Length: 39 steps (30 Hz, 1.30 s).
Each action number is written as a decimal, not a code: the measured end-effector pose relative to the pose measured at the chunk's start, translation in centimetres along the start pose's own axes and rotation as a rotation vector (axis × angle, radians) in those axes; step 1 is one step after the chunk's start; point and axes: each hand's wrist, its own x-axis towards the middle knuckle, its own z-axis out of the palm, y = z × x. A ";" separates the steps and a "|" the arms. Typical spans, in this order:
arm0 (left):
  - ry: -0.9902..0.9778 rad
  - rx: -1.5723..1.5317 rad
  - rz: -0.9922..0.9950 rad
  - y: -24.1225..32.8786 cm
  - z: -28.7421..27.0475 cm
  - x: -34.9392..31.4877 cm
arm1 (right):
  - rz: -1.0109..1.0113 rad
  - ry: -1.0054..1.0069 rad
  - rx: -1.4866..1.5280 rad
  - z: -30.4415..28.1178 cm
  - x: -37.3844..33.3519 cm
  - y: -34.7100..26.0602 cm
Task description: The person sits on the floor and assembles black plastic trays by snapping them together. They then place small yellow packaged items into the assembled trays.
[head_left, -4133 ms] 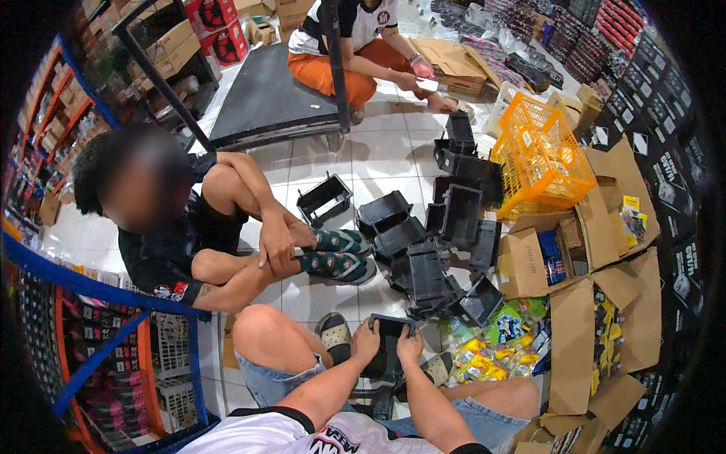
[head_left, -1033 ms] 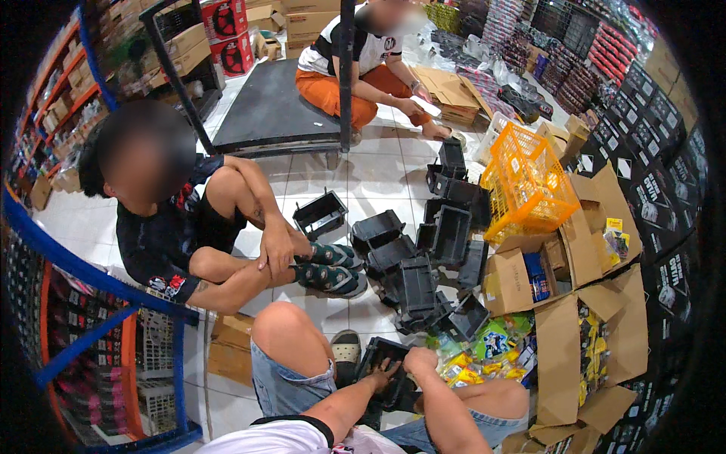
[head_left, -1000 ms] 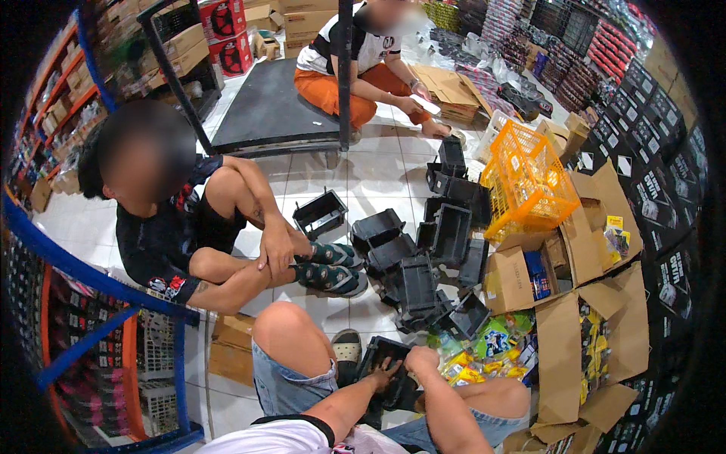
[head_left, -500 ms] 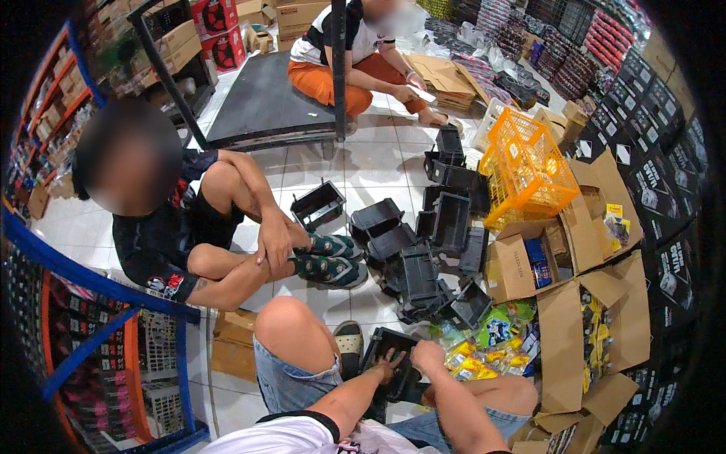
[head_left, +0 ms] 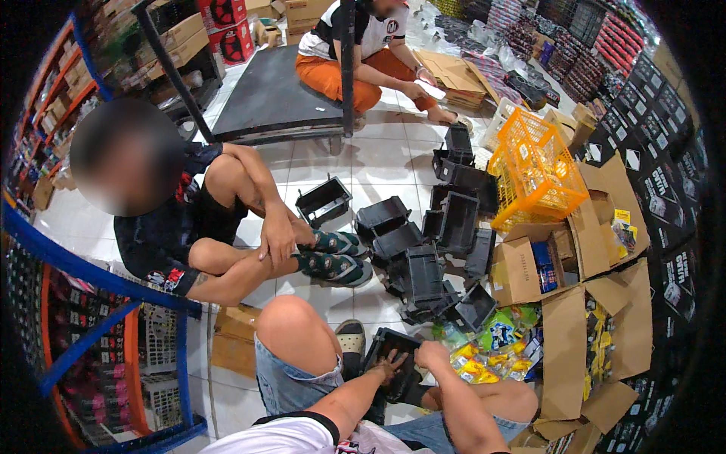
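In the head view, the black bin (head_left: 392, 341) sits at six o'clock, close to you for easy reach. Your left hand (head_left: 390, 366) lies inside, fingers spread, apparently steadying it; your right hand (head_left: 432, 354) curls at its three-o'clock side, its grip unclear.

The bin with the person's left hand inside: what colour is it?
Black; the bin shows best in the head view.
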 end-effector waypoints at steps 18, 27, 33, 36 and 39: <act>0.205 0.169 0.138 -1.7 4.7 4.5 | -0.472 -0.038 0.515 2.7 2.5 -4.1; 0.189 -0.151 0.120 0.1 3.7 1.8 | -0.385 -0.067 0.247 -1.4 0.3 -7.3; 0.215 -0.270 0.129 1.7 2.3 0.0 | -0.120 0.065 0.055 -3.2 -1.3 -10.6; 0.213 -0.296 0.128 2.0 2.3 -0.1 | -0.083 0.035 0.034 -3.3 -0.8 -11.1; 0.218 -0.315 0.128 2.3 2.2 -0.2 | -0.123 0.013 0.045 -2.9 -0.3 -10.9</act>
